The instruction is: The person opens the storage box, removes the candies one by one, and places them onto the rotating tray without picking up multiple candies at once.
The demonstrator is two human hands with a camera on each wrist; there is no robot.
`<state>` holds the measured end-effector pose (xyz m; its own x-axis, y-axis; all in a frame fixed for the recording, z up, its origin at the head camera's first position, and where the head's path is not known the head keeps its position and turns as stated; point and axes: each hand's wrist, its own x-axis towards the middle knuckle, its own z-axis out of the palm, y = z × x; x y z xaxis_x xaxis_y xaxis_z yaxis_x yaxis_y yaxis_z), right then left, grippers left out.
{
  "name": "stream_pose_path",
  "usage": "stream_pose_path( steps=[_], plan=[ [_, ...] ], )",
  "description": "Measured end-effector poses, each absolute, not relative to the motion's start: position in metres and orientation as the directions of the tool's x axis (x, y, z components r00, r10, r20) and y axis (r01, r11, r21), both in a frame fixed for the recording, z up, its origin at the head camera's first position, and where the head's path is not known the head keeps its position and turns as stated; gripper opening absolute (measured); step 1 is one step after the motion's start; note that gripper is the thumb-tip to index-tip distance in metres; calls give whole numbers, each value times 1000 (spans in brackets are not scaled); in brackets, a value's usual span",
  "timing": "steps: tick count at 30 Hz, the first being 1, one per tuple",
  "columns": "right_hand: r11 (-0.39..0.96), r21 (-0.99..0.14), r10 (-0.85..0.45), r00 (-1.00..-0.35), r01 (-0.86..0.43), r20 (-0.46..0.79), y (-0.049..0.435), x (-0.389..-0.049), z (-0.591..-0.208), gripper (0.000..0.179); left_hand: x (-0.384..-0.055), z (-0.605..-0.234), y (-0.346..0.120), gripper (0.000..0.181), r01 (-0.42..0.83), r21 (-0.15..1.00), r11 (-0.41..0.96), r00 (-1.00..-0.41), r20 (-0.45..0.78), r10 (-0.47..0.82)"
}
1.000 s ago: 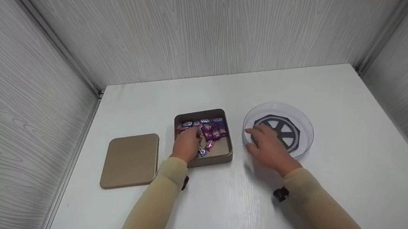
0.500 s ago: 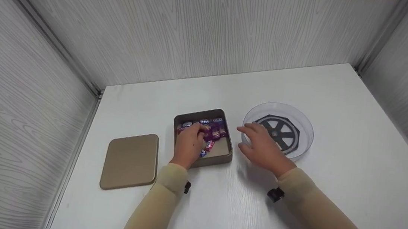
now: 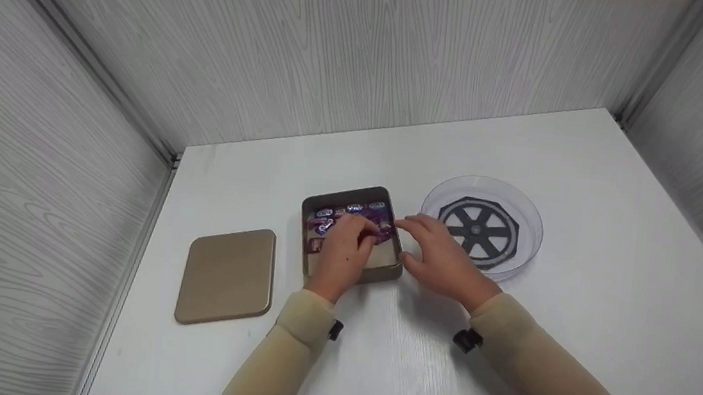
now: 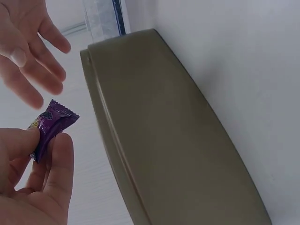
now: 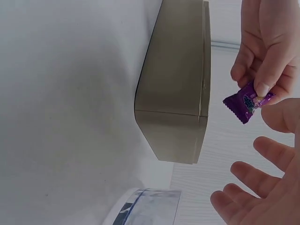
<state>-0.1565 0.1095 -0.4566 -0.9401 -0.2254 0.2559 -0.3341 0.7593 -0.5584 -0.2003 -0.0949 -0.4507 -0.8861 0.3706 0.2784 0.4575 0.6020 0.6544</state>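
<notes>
My left hand [image 3: 344,255] pinches a purple-wrapped candy [image 4: 51,123] between thumb and fingers, above the open metal tin [image 3: 376,274]. In the right wrist view the same candy [image 5: 247,101] shows its toothed wrapper end pointing away from the pinching fingers. Several wrapped candies [image 3: 324,212], purple, blue and red, lie inside the tin, partly hidden under the left hand. My right hand [image 3: 442,261] is close to the tin's right side, its fingers spread and holding nothing. In the left wrist view those fingers reach toward the candy.
A round clear plastic container [image 3: 529,256] with a dark wheel-shaped pattern [image 3: 476,230] at its bottom stands right of the tin. The flat gold-brown lid [image 3: 228,276] lies on the table at the left. Grey wood-grain panels [image 3: 365,50] border the back and sides.
My left hand has lifted and moved right over the tin with a purple candy. The right hand has shifted left, from over the round container to the tin's right edge.
</notes>
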Motion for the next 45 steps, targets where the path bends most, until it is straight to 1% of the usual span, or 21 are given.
stream_pose_path(
  steps=[6,13,22,31,36,40,45],
  plan=[
    [743,-575,-251,-939,-343,236,104,-153,-454,55,-196,-451,-91,12,452,677,581,-882,241,404],
    [723,-583,-280,-929,-370,243,95,-149,-448,55,-192,-450,-85,9,428,698,574,-892,223,394],
    [733,-576,-251,-931,-361,264,93,-151,-443,51,-192,-444,-81,13,388,743,545,-903,188,387],
    [692,-649,-213,-948,-318,238,95,-151,-444,42,-186,-441,-79,18,316,780,541,-914,97,395],
    [690,-649,-205,-946,-320,250,97,-150,-445,36,-184,-444,-78,19,320,767,556,-913,93,397],
    [700,-638,-207,-946,-322,251,99,-149,-447,34,-183,-447,-77,19,339,745,575,-907,96,411],
    [733,-598,-208,-944,-324,257,106,-150,-450,25,-185,-452,-78,19,397,710,582,-893,153,424]
  ],
)
